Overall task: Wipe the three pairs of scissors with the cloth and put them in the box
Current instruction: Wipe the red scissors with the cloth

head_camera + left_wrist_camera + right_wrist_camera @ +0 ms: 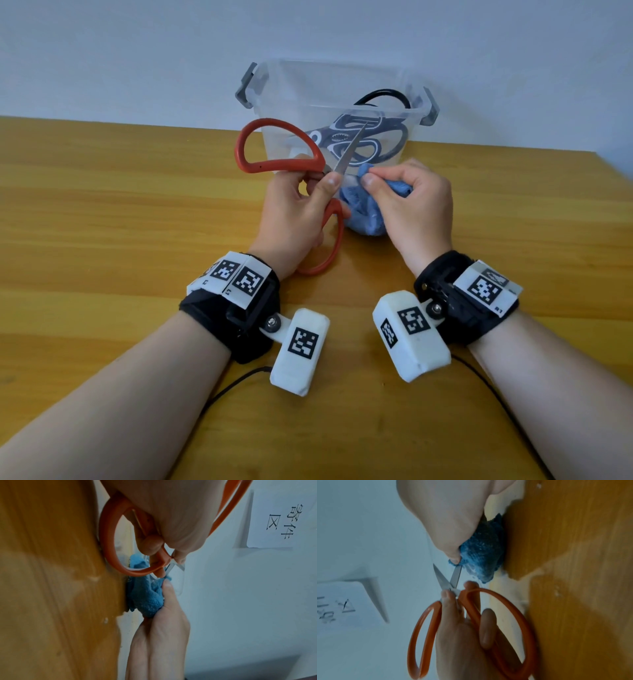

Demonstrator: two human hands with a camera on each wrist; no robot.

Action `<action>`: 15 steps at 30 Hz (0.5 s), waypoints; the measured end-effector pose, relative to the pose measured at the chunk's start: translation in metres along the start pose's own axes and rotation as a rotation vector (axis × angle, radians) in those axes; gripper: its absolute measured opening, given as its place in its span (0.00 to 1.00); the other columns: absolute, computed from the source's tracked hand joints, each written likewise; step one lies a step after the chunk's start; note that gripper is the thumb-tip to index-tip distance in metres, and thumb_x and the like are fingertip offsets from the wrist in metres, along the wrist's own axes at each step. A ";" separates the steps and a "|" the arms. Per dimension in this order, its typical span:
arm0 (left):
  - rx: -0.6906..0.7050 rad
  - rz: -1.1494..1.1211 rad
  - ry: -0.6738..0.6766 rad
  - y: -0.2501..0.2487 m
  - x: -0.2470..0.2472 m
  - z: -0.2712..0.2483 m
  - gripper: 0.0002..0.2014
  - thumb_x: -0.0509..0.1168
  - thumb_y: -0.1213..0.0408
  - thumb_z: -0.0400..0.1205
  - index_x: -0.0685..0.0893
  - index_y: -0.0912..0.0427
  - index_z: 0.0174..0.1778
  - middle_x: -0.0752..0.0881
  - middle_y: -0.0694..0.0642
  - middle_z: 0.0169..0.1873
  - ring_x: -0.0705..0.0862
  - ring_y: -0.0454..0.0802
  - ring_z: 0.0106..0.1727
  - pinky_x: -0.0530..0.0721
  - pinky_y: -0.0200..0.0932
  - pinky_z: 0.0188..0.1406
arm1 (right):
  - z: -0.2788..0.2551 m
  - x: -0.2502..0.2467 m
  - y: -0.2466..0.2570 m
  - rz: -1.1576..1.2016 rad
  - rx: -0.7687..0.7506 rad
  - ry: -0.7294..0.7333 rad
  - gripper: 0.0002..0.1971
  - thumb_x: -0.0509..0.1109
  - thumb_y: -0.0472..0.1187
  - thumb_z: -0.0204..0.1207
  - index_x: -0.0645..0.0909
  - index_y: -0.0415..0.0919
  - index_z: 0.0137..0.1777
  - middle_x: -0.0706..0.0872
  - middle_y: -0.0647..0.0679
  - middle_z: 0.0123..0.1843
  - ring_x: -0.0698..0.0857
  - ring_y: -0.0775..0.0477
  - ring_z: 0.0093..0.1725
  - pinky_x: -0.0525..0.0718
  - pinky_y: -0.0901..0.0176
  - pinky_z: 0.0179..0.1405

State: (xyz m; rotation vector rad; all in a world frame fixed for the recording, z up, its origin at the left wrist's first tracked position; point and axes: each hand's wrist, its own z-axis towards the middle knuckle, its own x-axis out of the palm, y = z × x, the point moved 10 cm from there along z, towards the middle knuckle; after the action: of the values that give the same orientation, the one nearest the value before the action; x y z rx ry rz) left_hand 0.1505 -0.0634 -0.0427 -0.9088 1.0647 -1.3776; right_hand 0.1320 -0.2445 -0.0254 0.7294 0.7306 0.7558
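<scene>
My left hand (301,202) grips the orange-handled scissors (270,164) near the pivot, their blades spread apart above the table. One blade (347,150) points up toward the box; the other runs right into the blue cloth (363,212). My right hand (407,198) pinches a fold of that cloth around the blade's end. In the right wrist view the cloth (481,545) covers the tip of one blade (456,574) while the other blade (440,577) is bare. The clear plastic box (274,89) stands behind, with two dark-handled pairs of scissors (363,137) inside.
The wooden table (120,212) stretches wide on both sides of my hands. A pale wall rises behind the box. Thin black cables (233,383) trail from my wrist units across the near table. A paper sign (278,520) hangs on the wall.
</scene>
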 end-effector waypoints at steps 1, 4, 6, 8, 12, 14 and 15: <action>-0.006 0.017 -0.012 0.001 -0.001 0.001 0.10 0.65 0.65 0.91 0.78 0.61 0.43 0.90 0.67 0.32 0.71 0.55 0.12 0.69 0.38 0.13 | 0.001 -0.004 -0.006 0.004 0.041 -0.028 0.02 0.79 0.41 0.75 0.92 0.45 0.46 0.86 0.57 0.41 0.85 0.62 0.43 0.82 0.66 0.46; -0.003 0.065 -0.040 0.005 -0.004 0.003 0.11 0.66 0.64 0.90 0.79 0.65 0.44 0.90 0.70 0.33 0.77 0.53 0.13 0.70 0.40 0.14 | 0.000 -0.009 0.001 0.054 -0.002 -0.063 0.02 0.79 0.39 0.75 0.91 0.45 0.46 0.86 0.55 0.42 0.85 0.61 0.44 0.84 0.63 0.49; 0.016 0.106 -0.039 0.005 -0.005 0.004 0.15 0.66 0.61 0.90 0.80 0.72 0.47 0.89 0.70 0.32 0.76 0.49 0.12 0.71 0.40 0.15 | -0.006 0.001 0.018 0.064 -0.102 0.007 0.02 0.79 0.38 0.75 0.92 0.42 0.46 0.88 0.51 0.44 0.87 0.58 0.47 0.83 0.66 0.50; 0.028 0.107 -0.005 0.004 -0.003 0.003 0.14 0.66 0.61 0.90 0.82 0.70 0.47 0.89 0.67 0.31 0.74 0.50 0.12 0.71 0.40 0.16 | -0.010 0.009 0.024 0.050 -0.132 0.052 0.02 0.80 0.38 0.75 0.92 0.41 0.46 0.88 0.51 0.45 0.87 0.58 0.48 0.83 0.67 0.51; 0.017 0.081 0.014 -0.001 -0.001 0.000 0.13 0.65 0.64 0.90 0.83 0.73 0.50 0.92 0.65 0.33 0.73 0.48 0.11 0.70 0.38 0.14 | -0.002 0.002 0.003 0.000 -0.038 0.006 0.02 0.80 0.38 0.74 0.92 0.41 0.44 0.86 0.59 0.42 0.86 0.62 0.44 0.83 0.69 0.46; 0.018 0.083 0.003 -0.003 0.000 -0.001 0.14 0.65 0.65 0.90 0.80 0.77 0.50 0.89 0.72 0.35 0.76 0.42 0.12 0.69 0.37 0.13 | 0.002 -0.007 -0.016 -0.013 0.069 -0.043 0.01 0.79 0.39 0.74 0.91 0.42 0.43 0.87 0.57 0.41 0.86 0.60 0.43 0.86 0.59 0.47; 0.016 0.080 0.003 -0.003 0.001 -0.001 0.15 0.64 0.66 0.90 0.79 0.79 0.50 0.87 0.76 0.37 0.78 0.41 0.13 0.69 0.37 0.12 | 0.004 -0.013 -0.024 -0.008 0.119 -0.070 0.01 0.79 0.39 0.74 0.91 0.43 0.43 0.89 0.55 0.42 0.87 0.59 0.44 0.87 0.55 0.50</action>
State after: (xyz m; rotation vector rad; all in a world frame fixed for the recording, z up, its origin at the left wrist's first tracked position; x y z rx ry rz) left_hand 0.1481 -0.0639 -0.0400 -0.8437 1.0797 -1.3205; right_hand 0.1365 -0.2682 -0.0385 0.8564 0.7191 0.6807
